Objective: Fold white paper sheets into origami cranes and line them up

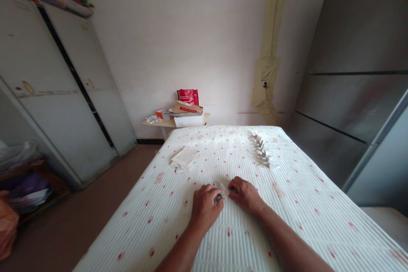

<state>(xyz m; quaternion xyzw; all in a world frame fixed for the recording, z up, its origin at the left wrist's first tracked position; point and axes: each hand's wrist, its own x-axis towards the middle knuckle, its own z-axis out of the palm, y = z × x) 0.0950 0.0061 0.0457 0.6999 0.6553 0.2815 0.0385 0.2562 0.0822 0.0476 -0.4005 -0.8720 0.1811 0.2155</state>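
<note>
A small piece of pale folded paper (223,188) is between my two hands, low over the white quilted cover (232,238). On its left side, my left hand (206,205) grips it with thumb and fingers curled in. My right hand (245,194) pinches the opposite side with bent fingers. The fingers hide much of the paper, so its exact shape cannot be made out. Farther off to the left lies a loose stack of printed paper sheets (185,158). A row of several small folded paper figures, like cranes (262,153), stands to the right.
Beyond the bed's far edge, a small table (168,123) bears a white box (189,120), a red bag (188,96) and white paper pieces (153,119). White cabinets (63,89) stand left. A grey wardrobe (347,93) stands close on the right.
</note>
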